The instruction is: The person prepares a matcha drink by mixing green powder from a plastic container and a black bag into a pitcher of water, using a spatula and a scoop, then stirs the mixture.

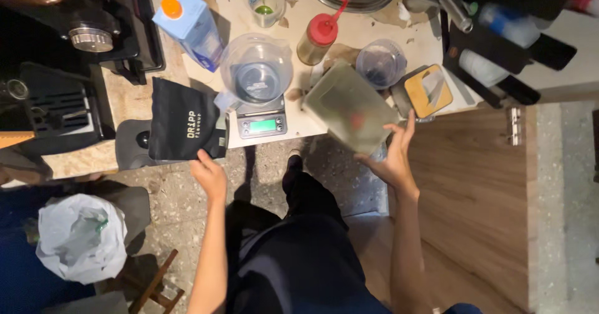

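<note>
A cluttered pale desk stands over a speckled stone floor, with a wood-panelled stretch to the right. At the far left sits a dark grinder; a black pouch lies at the desk's edge. The left hand hangs just below that pouch, fingers loosely curled, holding nothing. Beside it a clear measuring jug stands on a small digital scale. The right hand is spread wide, gripping a tilted translucent container above the desk's edge.
</note>
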